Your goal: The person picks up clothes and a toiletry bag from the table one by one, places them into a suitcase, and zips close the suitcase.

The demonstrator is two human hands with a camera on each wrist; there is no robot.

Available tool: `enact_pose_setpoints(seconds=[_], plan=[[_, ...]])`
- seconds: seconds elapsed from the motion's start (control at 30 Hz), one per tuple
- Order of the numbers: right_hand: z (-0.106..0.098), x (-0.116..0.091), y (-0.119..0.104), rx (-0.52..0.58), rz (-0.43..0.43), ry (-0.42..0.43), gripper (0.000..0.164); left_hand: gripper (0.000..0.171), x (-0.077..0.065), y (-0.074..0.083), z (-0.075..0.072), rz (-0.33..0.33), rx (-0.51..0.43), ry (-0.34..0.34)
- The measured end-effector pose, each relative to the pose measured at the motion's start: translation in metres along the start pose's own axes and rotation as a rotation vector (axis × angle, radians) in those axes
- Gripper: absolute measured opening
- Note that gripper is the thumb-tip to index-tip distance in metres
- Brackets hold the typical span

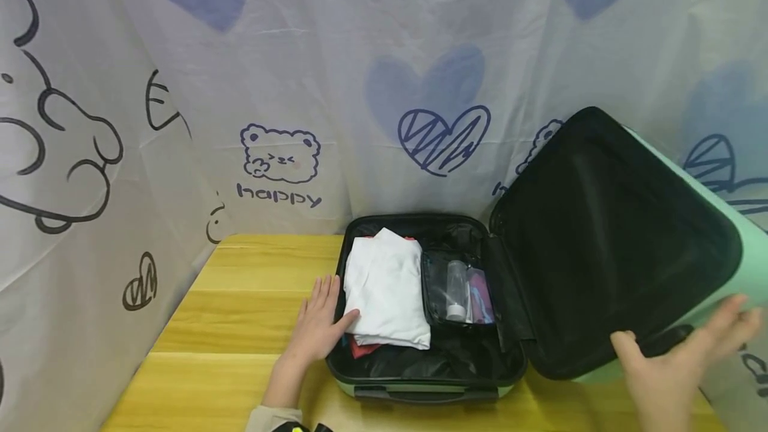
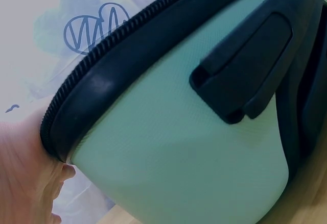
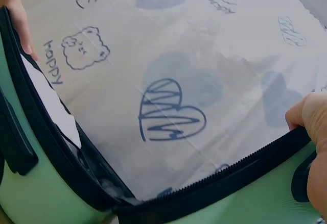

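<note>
Closest to the camera, at the lower border, is your left sleeve [image 1: 274, 417]. From it your left hand [image 1: 318, 325] reaches to the left rim of the suitcase base [image 1: 438, 367]. Its fingers are straight and somewhat apart, and your thumb crosses the rim; you grasp nothing with it. On this side the wooden table [image 1: 234, 312] spreads wide, with its left edge well apart from the suitcase.

Inside the base, just beside your thumb, lies the folded white garment [image 1: 387, 292], its longer side running away from you; whether the thumb touches it, you cannot tell. A bit of red cloth [image 1: 361, 348] shows under its near end. Next to it, on the right, lies the transparent pouch [image 1: 439, 299] with a bottle [image 1: 457, 285] in it.

Then comes the relation which matters most: the hinge side runs front to back on the right of the base, and from there the lid [image 1: 624, 252] stands tilted outward. Your right hand [image 1: 678, 359] is the nearer one to it, clamped on its near edge beside the black handle [image 1: 669, 341], thumb hooked over the zipper side. So the base lies to the left of this hand. Behind, the printed curtain [image 1: 360, 165] hangs close to the back rim; more room is above the base.
</note>
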State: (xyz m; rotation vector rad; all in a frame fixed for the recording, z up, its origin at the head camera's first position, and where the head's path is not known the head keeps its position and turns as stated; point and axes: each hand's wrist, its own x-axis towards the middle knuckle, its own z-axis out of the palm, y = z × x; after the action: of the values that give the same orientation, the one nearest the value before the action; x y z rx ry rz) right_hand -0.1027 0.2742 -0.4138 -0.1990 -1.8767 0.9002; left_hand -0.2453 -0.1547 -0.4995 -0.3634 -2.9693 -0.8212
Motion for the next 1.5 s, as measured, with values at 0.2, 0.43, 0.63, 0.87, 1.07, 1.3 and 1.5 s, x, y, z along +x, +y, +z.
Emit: enact_pose_setpoints(seconds=[0.2, 0.43, 0.63, 0.87, 1.07, 1.3, 1.5], plan=[[0.007, -0.004, -0.012, -0.003, -0.089, 0.018, 0.094, 0.082, 0.001, 0.000, 0.001, -0.003, -0.023, 0.004], [0.020, -0.006, -0.023, 0.054, -0.202, 0.038, 0.091, 0.077, -0.001, 0.000, -0.001, -0.021, -0.035, 0.017], [0.036, -0.010, -0.036, 0.094, -0.330, 0.128, 0.082, 0.074, -0.004, -0.001, 0.000, -0.019, -0.052, 0.050], [0.051, -0.015, -0.049, 0.100, -0.441, 0.165, 0.071, 0.073, -0.006, -0.001, 0.004, -0.023, -0.071, 0.055], [0.067, -0.017, -0.060, 0.107, -0.562, 0.173, 0.064, 0.073, -0.003, -0.002, 0.003, -0.029, -0.083, 0.077], [0.075, -0.020, -0.069, 0.157, -0.624, 0.167, 0.068, 0.071, -0.004, -0.002, 0.001, -0.005, -0.058, 0.083], [0.075, -0.021, -0.066, 0.065, -0.511, 0.073, 0.088, 0.071, -0.005, -0.003, 0.003, -0.021, -0.066, 0.086]])
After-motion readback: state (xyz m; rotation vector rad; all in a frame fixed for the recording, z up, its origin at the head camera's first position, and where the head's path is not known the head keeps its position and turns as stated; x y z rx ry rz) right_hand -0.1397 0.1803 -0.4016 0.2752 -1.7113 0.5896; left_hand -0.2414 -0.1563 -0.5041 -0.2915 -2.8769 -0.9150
